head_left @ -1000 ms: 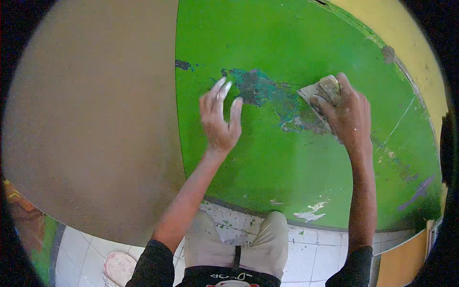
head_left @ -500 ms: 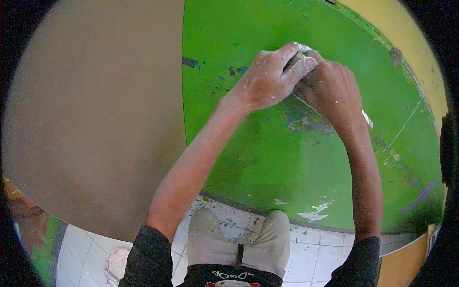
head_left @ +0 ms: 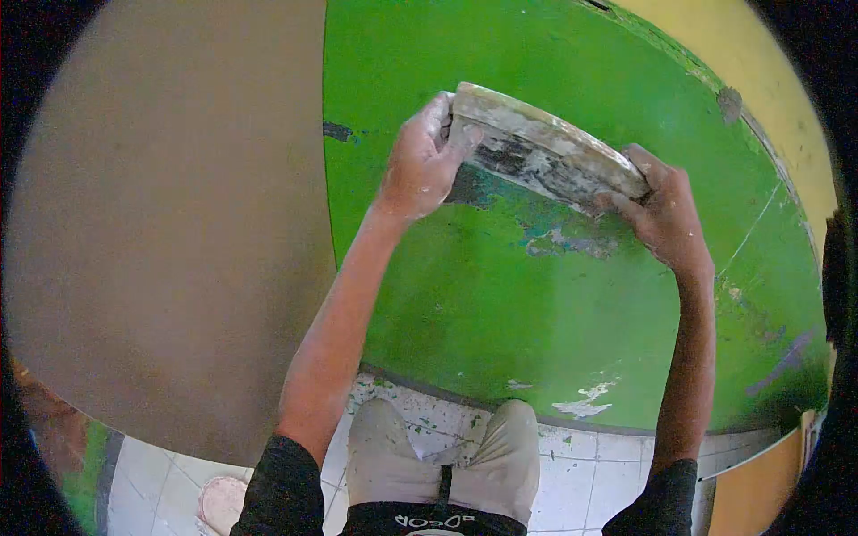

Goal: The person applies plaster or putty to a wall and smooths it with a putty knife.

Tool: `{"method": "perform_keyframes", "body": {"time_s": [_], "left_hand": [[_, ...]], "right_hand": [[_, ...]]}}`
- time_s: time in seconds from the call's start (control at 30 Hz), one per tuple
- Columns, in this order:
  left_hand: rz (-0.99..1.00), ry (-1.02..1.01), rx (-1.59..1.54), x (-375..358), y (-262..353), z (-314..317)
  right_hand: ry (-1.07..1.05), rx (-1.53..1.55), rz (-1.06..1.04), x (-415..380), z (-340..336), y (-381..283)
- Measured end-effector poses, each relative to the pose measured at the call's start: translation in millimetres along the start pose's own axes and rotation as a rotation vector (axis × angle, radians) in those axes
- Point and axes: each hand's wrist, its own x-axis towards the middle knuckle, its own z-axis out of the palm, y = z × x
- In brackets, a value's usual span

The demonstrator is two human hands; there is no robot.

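Observation:
A long, flat, whitish-grey tool (head_left: 545,156), worn and smeared with dark patches, is held tilted in front of a green painted surface (head_left: 500,304). My left hand (head_left: 424,161), dusted white at the fingers, grips its left end with the thumb on the near face. At the right end, my right hand (head_left: 666,205) has its thumb below and fingers behind the tool. Just under the tool, the green paint shows a worn grey and bluish patch (head_left: 572,239). Whether the tool touches the surface is unclear.
A brown panel (head_left: 170,223) covers the left side. Yellow wall (head_left: 769,80) borders the upper right, beyond a chipped edge. White tiles (head_left: 572,464) with green flakes lie below, near a pinkish round object (head_left: 222,502) and an orange-brown board (head_left: 760,482).
My hands, close together before, have moved apart to the two ends of the tool. The tool, mostly hidden before, now shows its broad face.

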Motion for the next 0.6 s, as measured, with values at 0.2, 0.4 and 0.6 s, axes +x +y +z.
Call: {"method": "perform_keyframes", "body": {"time_s": [0.2, 0.4, 0.6], "left_hand": [[0.178, 0.161, 0.458, 5.2, 45.6, 19.6], [0.567, -0.099, 1.000, 17.2, 56.2, 34.8], [0.491, -0.299, 1.306, 20.4, 58.3, 18.8]], "right_hand": [[0.122, 0.048, -0.016, -10.2, 13.4, 4.5], [0.165, 0.134, 0.024, -6.3, 39.6, -9.5], [0.285, -0.001, -0.136, -8.6, 53.5, -3.3]]}}
